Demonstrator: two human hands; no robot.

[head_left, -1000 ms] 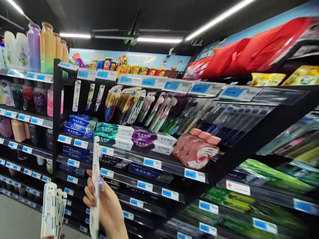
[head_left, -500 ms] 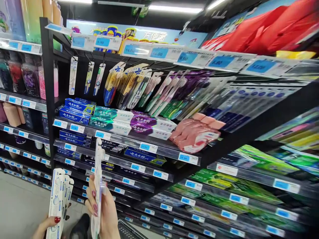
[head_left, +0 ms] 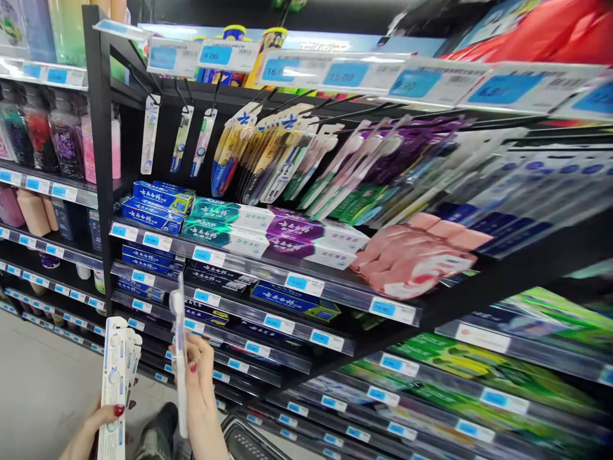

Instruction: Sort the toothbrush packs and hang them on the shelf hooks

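Observation:
My right hand point(head_left: 198, 377) is closed on a single toothbrush pack point(head_left: 179, 348), held upright and edge-on in front of the lower shelves. My left hand point(head_left: 93, 425), low at the bottom left, grips a fanned bunch of white and blue toothbrush packs point(head_left: 116, 377). Straight ahead, toothbrush packs hang from hooks point(head_left: 268, 156) under the top rail of price tags. Below them lie toothpaste boxes point(head_left: 225, 230) in blue, green and purple.
A black shelving unit point(head_left: 98, 160) runs from left to far right. Bottles of liquid point(head_left: 62, 137) fill the shelves at the left. Pink packs point(head_left: 412, 259) lie on the toothpaste shelf. A dark basket point(head_left: 246, 441) sits low by my legs. Grey floor point(head_left: 38, 383) lies at the bottom left.
The view has tilted down and moved closer to the shelves. My left hand with its bunch of packs has risen into view. My right hand has turned its pack edge-on.

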